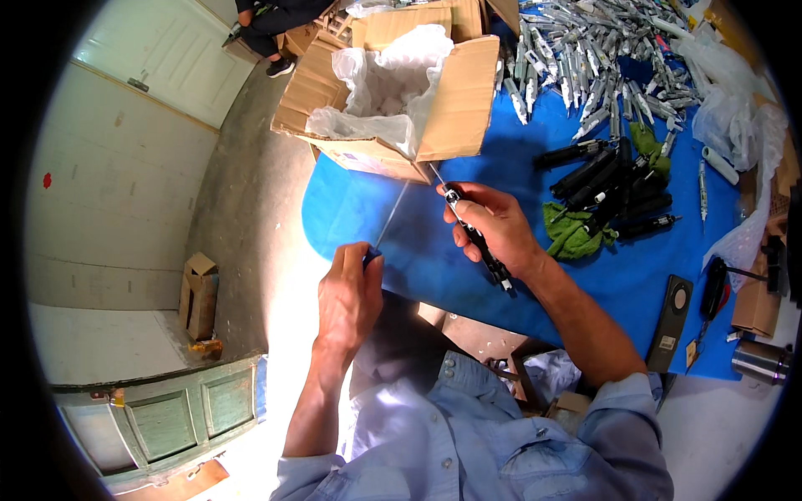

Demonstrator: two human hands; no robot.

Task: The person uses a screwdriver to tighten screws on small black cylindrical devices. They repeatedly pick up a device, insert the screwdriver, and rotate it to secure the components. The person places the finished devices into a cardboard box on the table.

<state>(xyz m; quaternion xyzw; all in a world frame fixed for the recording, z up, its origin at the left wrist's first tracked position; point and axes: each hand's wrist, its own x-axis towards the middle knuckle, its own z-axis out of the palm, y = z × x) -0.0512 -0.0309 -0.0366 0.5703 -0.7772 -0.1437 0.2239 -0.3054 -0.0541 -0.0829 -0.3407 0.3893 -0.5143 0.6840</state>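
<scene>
While the right hand [493,221] grips a black pen-shaped tool [474,236] between thumb and fingers at frame centre, the left hand [347,292], left of it, pinches a slender blue-handled rod [392,215]. Work on this one piece appears under way; similar black tools [597,179] lie grouped on the smooth blue cloth [518,154] right of centre, though whether they are finished or waiting cannot be told. The corrugated carton [458,108] at upper centre stands open, lined with crinkled translucent film [399,71].
</scene>
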